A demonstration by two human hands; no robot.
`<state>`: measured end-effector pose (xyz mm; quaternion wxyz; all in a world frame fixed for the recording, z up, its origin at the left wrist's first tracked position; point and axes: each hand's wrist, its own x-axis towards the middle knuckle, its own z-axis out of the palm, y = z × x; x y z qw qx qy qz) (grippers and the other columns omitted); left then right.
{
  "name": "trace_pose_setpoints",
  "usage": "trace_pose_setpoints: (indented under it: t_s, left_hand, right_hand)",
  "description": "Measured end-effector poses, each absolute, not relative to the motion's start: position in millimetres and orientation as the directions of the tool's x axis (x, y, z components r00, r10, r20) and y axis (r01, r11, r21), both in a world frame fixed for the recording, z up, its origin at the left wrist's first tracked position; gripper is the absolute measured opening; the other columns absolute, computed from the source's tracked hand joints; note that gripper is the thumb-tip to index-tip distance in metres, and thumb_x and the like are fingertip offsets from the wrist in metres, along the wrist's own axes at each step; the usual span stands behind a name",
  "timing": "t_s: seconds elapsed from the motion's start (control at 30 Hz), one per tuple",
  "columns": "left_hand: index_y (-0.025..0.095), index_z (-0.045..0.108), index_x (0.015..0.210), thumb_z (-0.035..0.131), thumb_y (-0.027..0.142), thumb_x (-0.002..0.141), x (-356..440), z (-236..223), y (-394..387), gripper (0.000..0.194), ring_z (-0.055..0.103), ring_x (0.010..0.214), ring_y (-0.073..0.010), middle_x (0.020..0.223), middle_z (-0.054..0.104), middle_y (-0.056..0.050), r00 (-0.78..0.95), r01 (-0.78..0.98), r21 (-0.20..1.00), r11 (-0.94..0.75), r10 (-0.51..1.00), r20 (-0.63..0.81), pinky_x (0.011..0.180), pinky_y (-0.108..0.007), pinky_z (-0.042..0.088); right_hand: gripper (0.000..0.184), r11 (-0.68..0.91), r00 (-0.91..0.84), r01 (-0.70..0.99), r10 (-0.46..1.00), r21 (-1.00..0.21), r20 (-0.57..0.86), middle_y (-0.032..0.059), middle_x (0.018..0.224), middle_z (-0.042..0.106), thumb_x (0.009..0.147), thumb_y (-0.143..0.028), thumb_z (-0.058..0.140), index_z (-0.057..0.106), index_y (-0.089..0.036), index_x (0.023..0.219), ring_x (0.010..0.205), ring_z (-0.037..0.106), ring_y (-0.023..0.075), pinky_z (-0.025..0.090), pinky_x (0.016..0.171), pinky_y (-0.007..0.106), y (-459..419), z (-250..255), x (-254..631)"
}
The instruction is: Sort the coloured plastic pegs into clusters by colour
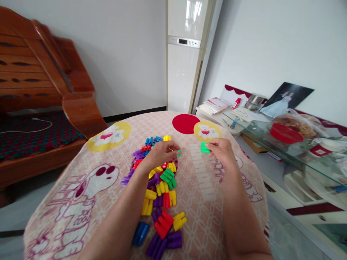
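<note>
Right hand (223, 150) is pinching a green block (205, 147), can't tell if left hand (161, 153) grips anything; dipping it could scatter the pile (162, 188) tbh.

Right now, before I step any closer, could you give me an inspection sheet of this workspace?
Surface: table covered by a patterned tablecloth.
Job's things: pile of plastic pieces in red, yellow, green, blue and purple, lying loose; one green piece is held apart from it.
Clutter: papers, a picture and a red container on the furniture at right.
Left hand: over the pile, a bit of green at its fingers; grip unclear.
Right hand: pinching the green piece.
Cables: pale cord across the seat of the wooden bench; on the table, nothing seen.
Surroundings: tall white unit behind, bench at left, glass shelf at right.
</note>
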<state>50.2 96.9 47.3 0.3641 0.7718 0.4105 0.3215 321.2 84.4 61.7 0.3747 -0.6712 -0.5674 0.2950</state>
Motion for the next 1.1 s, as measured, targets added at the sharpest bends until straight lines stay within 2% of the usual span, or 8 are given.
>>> trace_pose_setpoints:
  t_s: [0.1, 0.2, 0.3, 0.63, 0.77, 0.87, 1.0, 1.1]
  left_hand:
    - [0.016, 0.073, 0.092, 0.062, 0.04, 0.08, 44.9, 45.3, 100.5, 0.029, 0.067, 0.074, -0.0179, 0.084, 0.074, -0.005, 0.429, 0.437, 0.804, -0.403, 0.879, 0.208, 0.063, -0.025, 0.052]
    - [0.017, 0.073, 0.095, 0.062, 0.042, 0.08, 40.7, 43.3, 103.2, 0.031, 0.068, 0.074, -0.0187, 0.082, 0.075, -0.005, 0.414, 0.451, 0.804, -0.387, 0.889, 0.196, 0.063, -0.026, 0.052]
    - [0.018, 0.074, 0.095, 0.062, 0.043, 0.079, 35.6, 43.8, 104.5, 0.032, 0.069, 0.076, -0.0201, 0.083, 0.075, -0.005, 0.391, 0.464, 0.798, -0.384, 0.897, 0.204, 0.068, -0.028, 0.053]
    - [0.017, 0.073, 0.091, 0.06, 0.035, 0.077, 4.1, 50.3, 107.1, 0.027, 0.069, 0.075, -0.02, 0.082, 0.076, -0.005, 0.155, 0.649, 0.696, -0.307, 0.949, 0.275, 0.07, -0.028, 0.052]
    - [0.017, 0.073, 0.095, 0.055, 0.025, 0.079, -2.7, 40.8, 114.9, 0.026, 0.069, 0.079, -0.021, 0.087, 0.076, -0.007, 0.008, 0.769, 0.605, -0.206, 0.95, 0.313, 0.076, -0.03, 0.052]
    - [0.015, 0.073, 0.1, 0.051, 0.02, 0.081, -1.3, 28.6, 120.1, 0.03, 0.069, 0.089, -0.0243, 0.097, 0.076, -0.011, 0.03, 0.828, 0.527, -0.191, 0.954, 0.3, 0.083, -0.033, 0.051]
    - [0.017, 0.073, 0.102, 0.056, 0.014, 0.076, 1.1, 10.6, 123.6, 0.031, 0.067, 0.103, -0.0291, 0.106, 0.074, -0.013, 0.13, 0.895, 0.386, -0.224, 0.958, 0.255, 0.091, -0.037, 0.049]
    - [0.019, 0.073, 0.096, 0.061, 0.01, 0.07, -0.8, 5.8, 123.9, 0.03, 0.066, 0.1, -0.0298, 0.1, 0.074, -0.012, 0.174, 0.899, 0.358, -0.253, 0.955, 0.238, 0.09, -0.037, 0.049]
  right_hand:
    - [0.025, -0.289, 0.398, 0.776, 0.914, -0.561, 0.079, 0.0081, 0.061, 0.067, 0.078, -0.037, 0.062, 0.071, -0.015, 0.071, 0.064, 0.069, 0.0217, 0.046, 0.052, 0.025, 78.1, 69.6, 357.5]
    - [0.026, -0.45, 0.487, 0.84, 0.872, -0.302, 0.053, 0.0126, 0.064, 0.069, 0.079, -0.034, 0.057, 0.073, -0.015, 0.07, 0.073, 0.071, 0.0253, 0.048, 0.06, 0.028, 72.8, 70.3, 378.3]
    - [0.027, -0.508, 0.52, 0.836, 0.854, -0.208, 0.005, 0.0146, 0.068, 0.071, 0.078, -0.03, 0.055, 0.076, -0.014, 0.08, 0.076, 0.071, 0.0258, 0.049, 0.065, 0.03, 71.5, 64.1, 384.6]
    - [0.033, -0.482, 0.497, 0.853, 0.867, -0.2, 0.028, 0.0152, 0.067, 0.07, 0.083, -0.037, 0.055, 0.076, -0.011, 0.086, 0.07, 0.069, 0.0268, 0.047, 0.062, 0.032, 84.0, 38.8, 382.1]
    - [0.041, -0.463, 0.49, 0.864, 0.864, -0.199, 0.118, 0.0183, 0.079, 0.072, 0.087, -0.044, 0.052, 0.076, -0.012, 0.084, 0.076, 0.069, 0.0278, 0.046, 0.063, 0.032, 85.1, 44.1, 377.6]
    - [0.04, -0.413, 0.446, 0.889, 0.878, -0.2, 0.172, 0.0187, 0.086, 0.073, 0.087, -0.044, 0.052, 0.076, -0.013, 0.078, 0.079, 0.068, 0.0263, 0.042, 0.061, 0.031, 85.8, 51.6, 370.2]
    - [0.037, -0.337, 0.391, 0.902, 0.904, -0.271, 0.176, 0.0123, 0.073, 0.071, 0.086, -0.043, 0.053, 0.074, -0.015, 0.071, 0.068, 0.064, 0.0212, 0.037, 0.056, 0.028, 88.1, 55.4, 358.5]
    - [0.034, -0.259, 0.338, 0.899, 0.923, -0.353, 0.184, 0.008, 0.062, 0.067, 0.086, -0.04, 0.054, 0.069, -0.016, 0.065, 0.061, 0.06, 0.0183, 0.034, 0.053, 0.026, 90.0, 54.4, 348.9]
